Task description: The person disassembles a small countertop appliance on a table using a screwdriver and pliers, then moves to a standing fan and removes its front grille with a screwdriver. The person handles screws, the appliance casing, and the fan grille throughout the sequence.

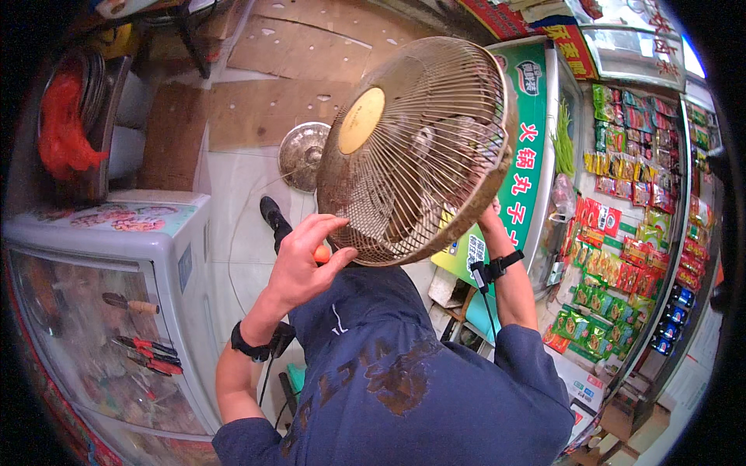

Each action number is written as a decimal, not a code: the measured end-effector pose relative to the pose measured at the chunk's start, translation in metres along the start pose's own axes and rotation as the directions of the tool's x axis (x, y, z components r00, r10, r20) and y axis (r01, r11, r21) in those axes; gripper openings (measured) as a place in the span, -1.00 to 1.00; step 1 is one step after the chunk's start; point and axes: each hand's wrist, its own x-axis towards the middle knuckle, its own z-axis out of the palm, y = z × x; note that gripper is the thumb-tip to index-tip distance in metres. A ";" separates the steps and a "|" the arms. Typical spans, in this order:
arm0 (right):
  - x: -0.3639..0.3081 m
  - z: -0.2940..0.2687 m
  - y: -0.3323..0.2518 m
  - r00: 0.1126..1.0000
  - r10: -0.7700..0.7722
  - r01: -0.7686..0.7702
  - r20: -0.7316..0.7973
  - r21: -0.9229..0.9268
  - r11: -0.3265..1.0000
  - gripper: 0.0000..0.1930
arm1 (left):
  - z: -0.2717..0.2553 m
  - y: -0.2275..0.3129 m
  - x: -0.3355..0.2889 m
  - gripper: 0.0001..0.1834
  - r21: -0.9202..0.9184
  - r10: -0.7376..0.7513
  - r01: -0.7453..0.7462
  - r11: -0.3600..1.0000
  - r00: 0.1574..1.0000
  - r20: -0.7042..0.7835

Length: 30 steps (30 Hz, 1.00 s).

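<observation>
In front of me tilts a dusty electric fan [420, 151], its wire grille rusty and a cream disc at its middle. The blades show dimly behind the wires. My left hand [299, 260] is at the grille's lower left edge, index finger and thumb reaching to the wires. The rounded orange end of a small handle-like thing [322, 253] shows between its curled fingers; the rest is hidden. My right hand [491, 220] grips the fan at the right rim, its fingers mostly hidden behind the head. A round, stained metal base [305, 158] rests on the floor beyond.
A glass-fronted white cabinet [167, 241] stands left, with pliers [151, 356] visible at its front. To the right are a green-sided display freezer [528, 147] and racks of small packets [622, 264]. Flattened cardboard [264, 113] covers floor ahead; a cord [231, 256] trails left of me.
</observation>
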 end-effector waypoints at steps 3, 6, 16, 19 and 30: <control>0.010 0.004 -0.001 0.999 0.039 -0.040 -0.019 -0.077 0.996 -0.06 | 0.001 0.004 -0.002 -0.55 0.026 -0.007 0.008 1.000 1.000 -0.028; 0.018 0.007 0.004 0.995 -0.097 0.097 -0.002 -0.101 0.990 -0.03 | 0.001 0.009 -0.004 -0.60 0.047 -0.030 0.032 0.998 0.999 -0.041; 0.034 0.009 0.046 0.951 -0.306 0.299 -0.032 -0.147 0.943 0.18 | 0.034 0.020 -0.019 -0.61 0.147 0.091 -0.067 0.987 0.983 -0.160; 0.036 0.012 0.043 0.952 -0.300 0.290 -0.050 -0.151 0.945 0.18 | 0.043 0.033 -0.021 -0.58 0.227 0.145 -0.089 0.970 0.958 -0.247; 0.042 0.013 0.024 0.871 -0.492 0.465 -0.007 -0.311 0.829 0.14 | 0.036 0.114 0.036 -0.58 0.555 0.339 -0.139 0.820 0.899 -0.277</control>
